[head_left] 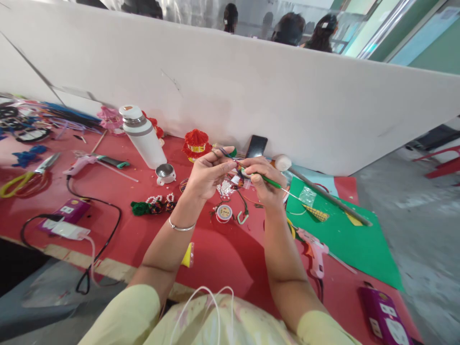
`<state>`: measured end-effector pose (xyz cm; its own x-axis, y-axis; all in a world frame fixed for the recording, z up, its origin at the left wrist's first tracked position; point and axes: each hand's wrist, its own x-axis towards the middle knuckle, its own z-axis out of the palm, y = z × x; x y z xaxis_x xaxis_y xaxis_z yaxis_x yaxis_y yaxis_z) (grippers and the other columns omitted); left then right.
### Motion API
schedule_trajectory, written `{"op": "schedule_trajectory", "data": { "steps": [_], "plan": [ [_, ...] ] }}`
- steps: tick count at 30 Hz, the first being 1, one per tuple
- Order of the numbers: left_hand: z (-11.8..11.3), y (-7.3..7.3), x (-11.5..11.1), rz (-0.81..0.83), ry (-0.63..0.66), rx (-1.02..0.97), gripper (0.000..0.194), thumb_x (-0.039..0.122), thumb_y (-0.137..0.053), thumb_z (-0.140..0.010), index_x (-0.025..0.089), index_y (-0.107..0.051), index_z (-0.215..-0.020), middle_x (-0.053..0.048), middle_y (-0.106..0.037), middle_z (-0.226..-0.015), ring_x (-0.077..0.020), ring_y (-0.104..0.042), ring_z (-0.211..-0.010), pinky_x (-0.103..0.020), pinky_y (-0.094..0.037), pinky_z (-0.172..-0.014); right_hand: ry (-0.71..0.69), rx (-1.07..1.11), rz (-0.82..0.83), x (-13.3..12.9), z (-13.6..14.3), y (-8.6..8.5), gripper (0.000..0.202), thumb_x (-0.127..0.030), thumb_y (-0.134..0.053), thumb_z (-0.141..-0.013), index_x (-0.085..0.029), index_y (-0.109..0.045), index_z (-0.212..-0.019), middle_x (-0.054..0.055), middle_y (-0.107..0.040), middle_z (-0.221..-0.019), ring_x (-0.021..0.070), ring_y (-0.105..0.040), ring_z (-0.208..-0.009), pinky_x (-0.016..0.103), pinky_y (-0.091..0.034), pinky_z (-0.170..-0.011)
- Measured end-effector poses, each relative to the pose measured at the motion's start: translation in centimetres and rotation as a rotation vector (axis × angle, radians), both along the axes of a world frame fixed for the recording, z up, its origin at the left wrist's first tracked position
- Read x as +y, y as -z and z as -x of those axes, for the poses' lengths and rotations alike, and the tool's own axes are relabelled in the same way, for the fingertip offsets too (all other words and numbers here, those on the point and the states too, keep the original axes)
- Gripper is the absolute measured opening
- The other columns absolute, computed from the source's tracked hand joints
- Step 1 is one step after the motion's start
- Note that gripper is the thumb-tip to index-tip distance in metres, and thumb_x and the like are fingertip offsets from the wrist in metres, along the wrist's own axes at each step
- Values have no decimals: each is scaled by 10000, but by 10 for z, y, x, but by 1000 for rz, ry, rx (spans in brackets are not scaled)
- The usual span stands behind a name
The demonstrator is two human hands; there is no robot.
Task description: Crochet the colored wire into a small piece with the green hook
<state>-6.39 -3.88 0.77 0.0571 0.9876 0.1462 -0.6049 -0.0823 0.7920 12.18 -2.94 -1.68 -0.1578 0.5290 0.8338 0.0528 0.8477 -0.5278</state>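
Note:
Before me, my left hand [208, 176] pinches a small dark multicoloured crochet piece [240, 175], its yarn running over the fingers. My right hand [268, 184] is closed around the green handle of a crochet hook [272, 182], its tip end meeting the yarn near my left fingertips. The exact stitch is too small to make out. Below the hands lie loose white pearl beads [225, 189] and a spool of thread [224, 213]. Several finished-looking crochet pieces with bead loops [156, 206] rest left of my left wrist.
A white bottle [143, 139] and its cup [166, 174] stand left. Scissors [30, 176], one glue gun [82, 164] and cables lie further left. Another pink glue gun [315, 251] sits right, by a green sheet [359, 244] with a rod [330, 196]. A phone [256, 145] leans against the white partition [230, 91].

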Motion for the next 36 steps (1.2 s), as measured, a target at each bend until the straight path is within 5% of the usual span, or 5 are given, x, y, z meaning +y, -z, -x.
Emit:
{"op": "schedule_trajectory", "data": {
  "steps": [16,36],
  "plan": [
    [3,1,1,16,-13,19,382,117,-951,-609,173,-873,-979,42,-648,-631,17,-310,-385,-172,-197,-380,36,-133,-132,3,-5,0,187,-362,-708,-1047,-369,-810,-1203,16,-860,-1199,239,-782,-1084,449,-625,-952],
    [9,1,2,82,154,77,327,127,-872,-631,173,-859,-955,74,-537,-570,-6,-194,-407,-212,-140,-408,-116,-125,77,-4,-17,-9,149,-403,-698,-1042,-332,-826,-1071,26,-861,-1154,234,-803,-1079,456,-628,-970]
  ]
}}
